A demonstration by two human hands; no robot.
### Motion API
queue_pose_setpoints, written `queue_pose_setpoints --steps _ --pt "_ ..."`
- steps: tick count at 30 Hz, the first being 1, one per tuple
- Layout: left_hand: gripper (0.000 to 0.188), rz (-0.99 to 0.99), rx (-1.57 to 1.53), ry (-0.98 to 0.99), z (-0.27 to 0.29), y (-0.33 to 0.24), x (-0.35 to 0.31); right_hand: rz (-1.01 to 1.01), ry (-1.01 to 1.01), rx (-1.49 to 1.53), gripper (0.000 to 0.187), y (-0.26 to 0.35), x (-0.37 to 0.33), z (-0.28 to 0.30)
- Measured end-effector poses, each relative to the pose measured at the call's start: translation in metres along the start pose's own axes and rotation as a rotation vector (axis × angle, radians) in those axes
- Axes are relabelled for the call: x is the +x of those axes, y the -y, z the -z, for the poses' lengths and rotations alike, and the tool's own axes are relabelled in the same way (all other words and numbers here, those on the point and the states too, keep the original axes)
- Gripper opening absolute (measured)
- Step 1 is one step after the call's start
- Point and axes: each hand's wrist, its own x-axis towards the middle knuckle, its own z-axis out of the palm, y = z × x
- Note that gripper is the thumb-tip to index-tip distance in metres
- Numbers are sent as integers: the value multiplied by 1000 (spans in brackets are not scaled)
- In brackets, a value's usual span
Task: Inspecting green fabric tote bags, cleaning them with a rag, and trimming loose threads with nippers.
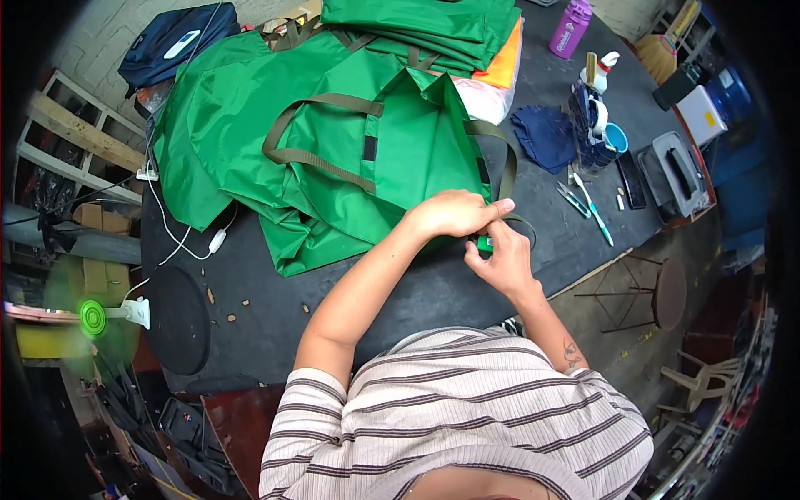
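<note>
A large green fabric bag with olive-brown webbing handles and dark patches lies spread across the black table. At its near right corner my two hands meet. My left hand is closed over the bag's edge, thumb stretched to the right and most fingers hidden. My right hand is closed just below it, fingertips touching the left thumb. A small bright-green piece shows between its fingers; whether it belongs to the bag I cannot tell. One strap curves beside my hands.
Folded green bags are stacked at the back. To the right are thread snips, a turquoise-white pen-like tool, a navy cloth, a phone and a purple bottle. A green fan stands left, its cable on the table.
</note>
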Motion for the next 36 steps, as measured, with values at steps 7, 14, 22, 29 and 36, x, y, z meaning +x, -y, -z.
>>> queue_pose_setpoints --steps 7,14,22,29,36 --pt "79 11 -46 10 -1 5 5 -33 31 9 27 1 0 1" --pt "82 -184 -438 -209 13 20 -12 -37 -55 65 28 6 10 3" --pt "95 -108 -803 -288 20 70 -45 188 33 -88 32 36 44 -24" --pt "93 -93 -918 -321 13 89 -45 206 54 -182 34 51 58 -44" --pt "93 -71 -923 -309 13 88 -45 205 64 -162 34 52 56 -45"
